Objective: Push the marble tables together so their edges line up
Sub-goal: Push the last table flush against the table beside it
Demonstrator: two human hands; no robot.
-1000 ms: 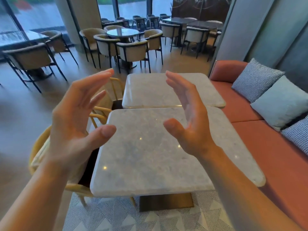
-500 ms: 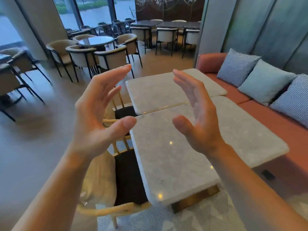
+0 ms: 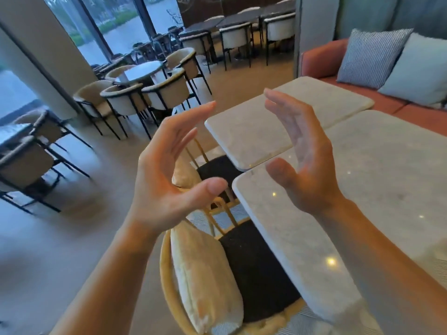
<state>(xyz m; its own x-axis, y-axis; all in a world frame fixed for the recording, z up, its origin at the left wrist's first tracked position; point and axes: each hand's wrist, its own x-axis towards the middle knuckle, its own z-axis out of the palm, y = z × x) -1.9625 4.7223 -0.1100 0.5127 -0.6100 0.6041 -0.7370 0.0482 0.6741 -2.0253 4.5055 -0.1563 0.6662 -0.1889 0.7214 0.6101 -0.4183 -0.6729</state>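
Observation:
Two white marble tables stand end to end, right of centre. The near marble table (image 3: 362, 189) reaches from the middle to the lower right. The far marble table (image 3: 246, 131) touches its far end but sits shifted to the left, so their left edges are stepped. My left hand (image 3: 169, 175) floats in the air left of the tables, palm facing right, fingers straight, holding nothing. My right hand (image 3: 302, 160) hovers above the seam between the tables, palm facing left, fingers straight, empty.
Two yellow-framed chairs (image 3: 205, 274) with cream cushions and dark seats sit tucked along the tables' left side. An orange sofa (image 3: 321, 59) with cushions (image 3: 372, 56) runs behind the tables on the right. Round-backed chairs (image 3: 167, 90) and other tables fill the far floor.
My view has swung to the left, so the tables now lie further right in view. Both hands stay raised and open, facing each other, touching nothing.

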